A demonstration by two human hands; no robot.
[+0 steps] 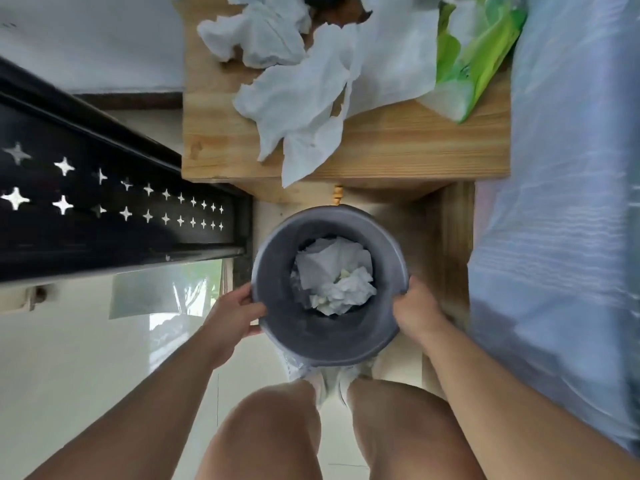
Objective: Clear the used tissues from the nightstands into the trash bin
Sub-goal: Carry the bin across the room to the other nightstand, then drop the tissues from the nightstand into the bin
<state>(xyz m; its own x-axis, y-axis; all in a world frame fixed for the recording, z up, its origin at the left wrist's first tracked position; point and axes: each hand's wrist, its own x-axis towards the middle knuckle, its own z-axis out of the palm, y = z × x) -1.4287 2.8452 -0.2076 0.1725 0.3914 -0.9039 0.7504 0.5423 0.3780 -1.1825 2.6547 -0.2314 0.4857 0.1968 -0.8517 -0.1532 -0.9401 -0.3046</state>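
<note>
Both hands grip the trash bin (329,341) rim: left hand (235,315) curled on left edge, right hand (417,311) on right. Used tissues (311,98) lie straight beyond on the nightstand (398,150), sprawl running near-to-far, about equally near either hand

Head-worn wide-angle view: we look steeply down past our own knees (270,431) and shoes (329,379), facing the wooden nightstand (398,150) along the frame's top edge. The trash bin (277,271) lies at centre, close beneath the lens, with our left hand (235,317) and right hand (419,313) at its rim. Lens distortion bends the bed (571,202) at right and the black star-cut panel (104,237) at left.
</note>
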